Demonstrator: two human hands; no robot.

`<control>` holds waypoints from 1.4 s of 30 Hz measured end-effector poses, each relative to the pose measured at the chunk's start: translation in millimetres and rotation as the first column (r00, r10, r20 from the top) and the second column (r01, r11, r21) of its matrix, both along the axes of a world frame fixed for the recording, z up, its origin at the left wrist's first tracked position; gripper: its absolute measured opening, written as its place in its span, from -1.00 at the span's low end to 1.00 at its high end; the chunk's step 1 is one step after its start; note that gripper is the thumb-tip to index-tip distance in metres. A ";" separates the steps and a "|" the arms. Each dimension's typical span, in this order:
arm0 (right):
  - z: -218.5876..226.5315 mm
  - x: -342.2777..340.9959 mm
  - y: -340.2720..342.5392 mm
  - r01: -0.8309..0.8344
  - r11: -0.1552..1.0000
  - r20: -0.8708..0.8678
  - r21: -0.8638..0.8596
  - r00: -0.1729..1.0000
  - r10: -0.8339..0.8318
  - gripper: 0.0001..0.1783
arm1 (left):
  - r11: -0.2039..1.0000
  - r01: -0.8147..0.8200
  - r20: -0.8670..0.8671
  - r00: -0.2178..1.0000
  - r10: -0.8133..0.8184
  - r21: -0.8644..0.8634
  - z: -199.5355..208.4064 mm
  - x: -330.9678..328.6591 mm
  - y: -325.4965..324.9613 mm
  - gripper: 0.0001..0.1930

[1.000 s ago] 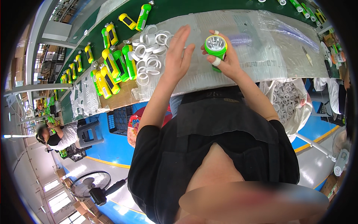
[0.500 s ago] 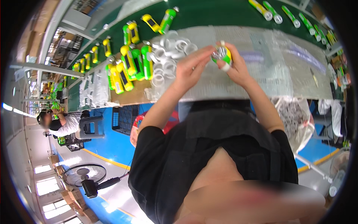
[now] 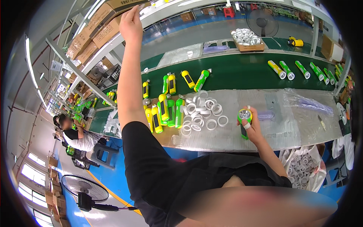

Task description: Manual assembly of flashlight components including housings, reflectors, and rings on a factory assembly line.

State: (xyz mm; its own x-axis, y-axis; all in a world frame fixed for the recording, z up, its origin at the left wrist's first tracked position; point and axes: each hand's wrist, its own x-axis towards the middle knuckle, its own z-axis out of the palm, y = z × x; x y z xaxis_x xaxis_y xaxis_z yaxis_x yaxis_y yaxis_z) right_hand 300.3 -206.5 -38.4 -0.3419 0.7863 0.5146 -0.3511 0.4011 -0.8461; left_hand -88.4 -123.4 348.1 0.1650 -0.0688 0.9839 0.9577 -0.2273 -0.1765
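- Green table top (image 3: 242, 72): we see it run across behind our work spot, a row of flashlights (image 3: 302, 69) lying along its right part.
- Clear plastic over cardboard makes our work mat (image 3: 223, 139), in front of that green strip.
- Cardboard boxes (image 3: 106, 32) sit stacked at upper left, beside our left hand (image 3: 131, 24). Its fingers are bunched close together near a small pale patch; we cannot tell whether they pinch anything.
- Our raised left forearm stands in the way, crossing the view and hiding part of the table's left side.
- A black fan (image 3: 85, 188) stands at lower left, behind a seated co-worker's stool.
- A white bag (image 3: 318, 182) full of rings hangs by the mat's near edge, right of our right arm.
- Yellow and green flashlights (image 3: 163, 108) lie clustered left of the loose white rings (image 3: 200, 112).
- Our right hand (image 3: 252, 126) is wrapped firmly around one green flashlight (image 3: 244, 115), lens end up, over the mat right of the rings; thumb and fingers cover part of it.
- A purplish bundle (image 3: 267, 115) lies just beyond that hand.
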 end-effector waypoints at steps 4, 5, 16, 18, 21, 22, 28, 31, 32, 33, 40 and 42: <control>-8.4 4.1 2.0 -0.042 0.998 -0.054 -0.038 0.998 0.040 -0.44 | 0.968 -0.218 0.017 0.975 0.222 -0.120 17.0 -40.3 30.5 -0.80; -9.1 5.2 3.5 -0.040 0.998 -0.054 -0.039 0.998 0.038 -0.44 | 0.930 -0.323 -0.015 0.945 0.325 -0.176 17.0 -49.9 35.4 -0.79; -10.9 9.0 -7.6 -0.011 0.999 -0.020 -0.033 1.000 0.010 -0.29 | 0.816 -0.481 -0.177 0.877 0.447 -0.320 5.0 -90.3 56.6 -0.69; -11.3 9.7 -7.0 -0.003 0.998 -0.006 -0.058 1.000 0.003 -0.25 | 0.863 -0.413 -0.155 0.910 0.384 -0.290 0.5 -96.5 64.1 -0.68; -19.7 10.6 -1.6 0.039 0.997 0.002 -0.069 0.999 -0.039 -0.25 | 0.960 -0.272 -0.193 0.941 0.278 0.060 -16.7 -58.6 60.1 -0.61; -17.6 12.4 -1.3 0.010 0.997 -0.031 -0.071 0.999 -0.012 -0.32 | 0.987 -0.157 -0.091 0.984 0.154 -0.033 -29.3 -23.3 45.4 -0.76; -5.6 13.3 -1.4 -0.020 1.000 -0.175 -0.003 0.984 0.019 -0.39 | 0.538 0.372 0.162 0.904 -0.396 -0.756 -182.8 138.3 -52.9 -0.81; -11.6 20.2 -1.3 0.089 0.996 -0.211 0.009 0.974 -0.085 -0.40 | 0.299 0.254 0.081 0.868 -0.489 -0.920 -299.5 149.5 -47.0 -0.62; -10.2 21.9 -1.9 0.151 0.988 -0.194 -0.024 0.969 -0.153 -0.36 | 0.209 0.278 0.154 0.871 -0.467 -0.938 -319.6 160.2 -51.7 -0.61; -5.2 24.3 -3.8 0.211 0.976 -0.173 -0.050 0.961 -0.217 -0.30 | 0.122 0.305 0.224 0.871 -0.438 -0.944 -334.7 171.2 -57.4 -0.59; 2.4 38.5 -5.4 0.315 0.943 -0.156 -0.111 0.931 -0.329 -0.32 | 0.167 0.314 0.243 0.906 -0.345 -0.935 -408.3 224.2 -42.1 -0.39; 1.6 39.6 -6.2 0.322 0.940 -0.138 -0.108 0.932 -0.335 -0.35 | 0.122 0.341 0.285 0.898 -0.336 -0.932 -409.9 226.0 -40.6 -0.40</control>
State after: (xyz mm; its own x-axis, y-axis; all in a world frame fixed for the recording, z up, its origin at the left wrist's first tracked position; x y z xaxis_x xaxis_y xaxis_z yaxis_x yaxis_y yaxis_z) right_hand 339.9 -212.7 -36.8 0.0201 0.8831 0.4688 -0.3380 0.4473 -0.8281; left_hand 137.6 -164.0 -61.8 0.3990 0.8550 0.3313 0.7331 -0.5144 0.4449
